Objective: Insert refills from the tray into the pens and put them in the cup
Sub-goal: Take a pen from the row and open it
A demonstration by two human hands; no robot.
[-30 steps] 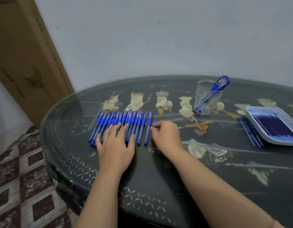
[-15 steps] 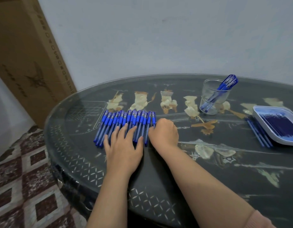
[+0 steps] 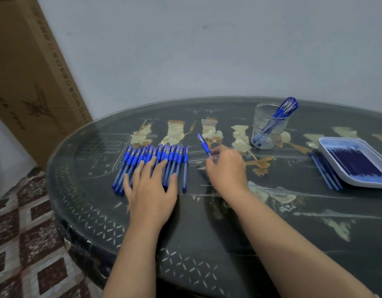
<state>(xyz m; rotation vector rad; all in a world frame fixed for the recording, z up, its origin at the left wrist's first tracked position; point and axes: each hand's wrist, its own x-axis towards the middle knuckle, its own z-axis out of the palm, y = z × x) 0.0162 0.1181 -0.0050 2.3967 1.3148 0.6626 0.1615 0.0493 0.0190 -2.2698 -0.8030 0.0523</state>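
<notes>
A row of several blue pens [image 3: 175, 160] lies side by side on the dark glass table [image 3: 207, 233]. My left hand [image 3: 151, 190] rests flat on the near ends of the row, fingers spread. My right hand [image 3: 226, 168] is to the right of the row, holding one blue pen [image 3: 204, 145] whose capped end sticks up and to the left. A clear glass cup [image 3: 269, 125] at the back right has a few blue pens standing in it. A pale blue tray [image 3: 327, 147] with dark blue refills sits at the far right.
Three loose blue refills or pens [image 3: 324, 171] lie on the table just left of the tray. A large cardboard box [image 3: 29, 78] leans against the wall at the left. The table's rounded edge runs close to me, with patterned floor [image 3: 24, 244] below left.
My right hand has taken one pen off the right end of the row and lifted it away to the right. My left hand has stayed flat on the row.
</notes>
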